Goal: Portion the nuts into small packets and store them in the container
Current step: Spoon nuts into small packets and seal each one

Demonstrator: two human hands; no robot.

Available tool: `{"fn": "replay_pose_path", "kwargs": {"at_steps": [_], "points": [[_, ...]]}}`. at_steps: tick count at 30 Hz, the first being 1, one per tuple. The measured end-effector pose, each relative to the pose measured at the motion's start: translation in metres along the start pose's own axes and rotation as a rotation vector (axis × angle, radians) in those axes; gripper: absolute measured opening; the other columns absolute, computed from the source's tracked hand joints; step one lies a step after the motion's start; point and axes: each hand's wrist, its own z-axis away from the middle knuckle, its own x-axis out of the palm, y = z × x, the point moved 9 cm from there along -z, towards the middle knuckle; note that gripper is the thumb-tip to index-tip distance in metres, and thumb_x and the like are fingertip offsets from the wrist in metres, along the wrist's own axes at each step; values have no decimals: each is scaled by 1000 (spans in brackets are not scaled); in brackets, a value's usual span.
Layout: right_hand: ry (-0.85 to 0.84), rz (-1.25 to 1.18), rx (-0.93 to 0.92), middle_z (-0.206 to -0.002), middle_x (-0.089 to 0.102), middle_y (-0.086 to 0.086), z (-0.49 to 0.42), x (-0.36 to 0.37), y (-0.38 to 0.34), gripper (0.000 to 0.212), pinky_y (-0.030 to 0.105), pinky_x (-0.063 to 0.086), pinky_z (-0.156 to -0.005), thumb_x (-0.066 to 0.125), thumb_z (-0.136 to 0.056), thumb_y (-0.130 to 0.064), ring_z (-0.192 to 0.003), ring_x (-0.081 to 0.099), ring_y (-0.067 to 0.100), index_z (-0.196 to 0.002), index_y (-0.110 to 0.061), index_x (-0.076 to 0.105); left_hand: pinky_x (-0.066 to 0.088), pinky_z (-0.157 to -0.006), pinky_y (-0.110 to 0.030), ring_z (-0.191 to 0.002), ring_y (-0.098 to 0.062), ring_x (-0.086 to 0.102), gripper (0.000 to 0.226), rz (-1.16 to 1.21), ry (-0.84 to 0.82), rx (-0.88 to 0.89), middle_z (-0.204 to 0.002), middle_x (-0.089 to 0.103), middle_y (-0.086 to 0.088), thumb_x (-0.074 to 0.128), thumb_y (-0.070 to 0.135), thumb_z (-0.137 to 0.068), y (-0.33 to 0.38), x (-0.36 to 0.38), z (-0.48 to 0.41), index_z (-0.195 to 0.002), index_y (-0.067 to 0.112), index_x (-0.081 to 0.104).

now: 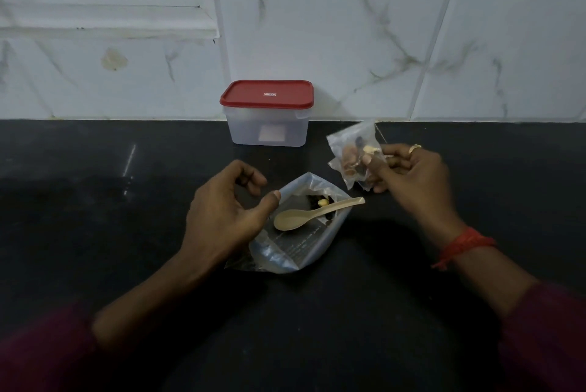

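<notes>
- One dark worktop [95, 217] carries everything, with a tiled wall [380, 43] behind
- Clear container [269, 125] stands at the wall, its red lid [267, 93] on
- Large bag [295, 246] lies open in the middle, a few nuts [322, 201] at its mouth, a spoon [312, 213] resting across it
- Left hand [222, 211] hovers half-curled and empty just beside the bag
- Right hand [409, 173] pinches a small packet [353, 154] of nuts, lifted right of the container

Container [268, 125] contents unclear through frosted wall; lid logo [270, 94] unreadable.
</notes>
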Motion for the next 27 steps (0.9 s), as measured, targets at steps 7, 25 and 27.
{"fn": "replay_pose_path", "kwargs": {"at_steps": [7, 25, 27], "points": [[-118, 179, 18, -83, 74, -5, -7, 14, 19, 33, 19, 59, -66, 72, -91, -24, -66, 71, 2, -121, -11, 68, 52, -58, -23, -69, -1, 64, 28, -299, -151, -127, -80, 68, 12, 72, 56, -79, -12, 7, -1, -91, 33, 63], [4, 471, -333, -104, 58, -7, -5, 0, -23, 31, 24, 46, -72, 62, -86, -9, -70, 55, 4, -103, -32, 75, 58, -81, -28, -96, -6, 66, 19, 131, -62, -181, -106, 68, 11, 70, 16, -91, -29, 6, -13, -108, 23, 66], [-136, 373, -442, -89, 65, -18, 7, 9, -40, 26, 16, 44, -65, 65, -87, -9, -66, 60, 5, -94, -32, 73, 58, -78, -25, -94, -6, 67, 20, 139, -56, -174, -107, 67, 11, 70, 14, -90, -30, 5, -15, -106, 25, 65]]}}
